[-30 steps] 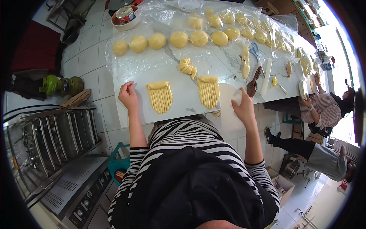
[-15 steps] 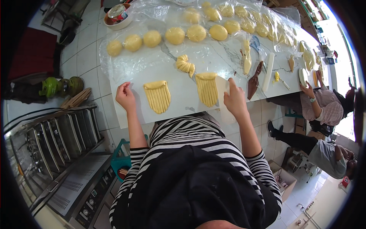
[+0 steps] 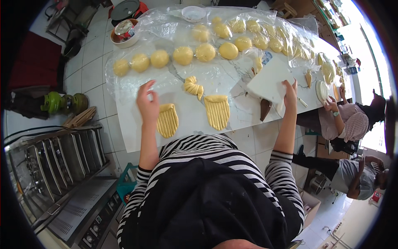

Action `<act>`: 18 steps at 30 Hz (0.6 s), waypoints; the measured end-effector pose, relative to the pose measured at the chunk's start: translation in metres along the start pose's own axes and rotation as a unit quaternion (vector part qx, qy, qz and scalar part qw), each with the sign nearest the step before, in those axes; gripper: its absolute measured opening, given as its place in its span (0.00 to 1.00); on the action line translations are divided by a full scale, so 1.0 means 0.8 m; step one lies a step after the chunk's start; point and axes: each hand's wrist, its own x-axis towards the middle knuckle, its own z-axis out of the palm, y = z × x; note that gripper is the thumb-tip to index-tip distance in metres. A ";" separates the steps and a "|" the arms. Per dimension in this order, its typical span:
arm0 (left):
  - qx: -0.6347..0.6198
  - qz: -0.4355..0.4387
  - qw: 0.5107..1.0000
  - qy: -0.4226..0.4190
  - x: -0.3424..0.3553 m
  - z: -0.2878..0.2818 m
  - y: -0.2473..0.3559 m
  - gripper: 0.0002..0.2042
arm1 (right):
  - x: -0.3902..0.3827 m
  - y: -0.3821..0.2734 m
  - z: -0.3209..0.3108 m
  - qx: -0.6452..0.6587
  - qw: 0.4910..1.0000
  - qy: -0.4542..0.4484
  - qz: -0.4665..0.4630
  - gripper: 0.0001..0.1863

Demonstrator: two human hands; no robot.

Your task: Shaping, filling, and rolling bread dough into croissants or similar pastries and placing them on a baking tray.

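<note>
A thin white sheet (image 3: 269, 79) is gripped near its right edge by the right hand (image 3: 290, 92) and is held out to that hand's left; whether the worktop (image 3: 132, 135) is touched by it cannot be told. A brown piping bag (image 3: 265, 110), just left of the right hand, is partly hidden by the sheet. The left hand (image 3: 148, 103) is held loosely open, its fingers bent and parted from the thumb; just to its right, a slit dough piece (image 3: 168, 121) is partly covered from view. A second slit piece (image 3: 217, 113) is laid between the hands. Slightly farther, also between them, a coiled dough roll (image 3: 193, 87) is placed. Ahead of both hands, dough balls (image 3: 182, 55) are set out in rows, mostly under clear plastic (image 3: 161, 31). Beyond the left hand, a tin (image 3: 124, 29) is held in a white bowl (image 3: 127, 43).
</note>
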 end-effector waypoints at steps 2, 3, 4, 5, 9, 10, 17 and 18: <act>0.023 0.067 0.994 -0.088 0.001 0.029 0.032 0.15 | 0.048 0.023 -0.002 -0.010 1.000 0.015 0.012 0.29; 0.025 0.089 0.986 -0.137 -0.003 0.045 0.046 0.14 | 0.068 0.034 -0.006 -0.020 0.999 0.041 0.027 0.31; 0.024 0.114 0.975 -0.188 -0.007 0.062 0.058 0.13 | 0.089 0.052 -0.019 -0.019 0.999 0.040 0.024 0.31; 0.004 0.129 0.964 -0.234 -0.011 0.079 0.065 0.13 | 0.108 0.072 -0.039 -0.100 0.992 0.074 -0.002 0.35; 0.047 0.173 0.929 -0.322 -0.041 0.140 0.044 0.12 | 0.076 0.069 0.012 -0.571 0.748 0.273 -0.198 0.42; 0.054 0.166 0.932 -0.317 -0.041 0.147 0.040 0.12 | 0.034 0.034 0.058 -0.527 0.789 0.241 -0.205 0.39; 0.216 0.120 0.876 -0.414 -0.037 0.161 0.051 0.11 | -0.140 0.054 0.156 -0.350 0.811 -0.385 -0.267 0.18; 0.199 0.123 0.891 -0.388 -0.038 0.162 0.050 0.11 | -0.140 0.058 0.154 -0.349 0.814 -0.382 -0.264 0.18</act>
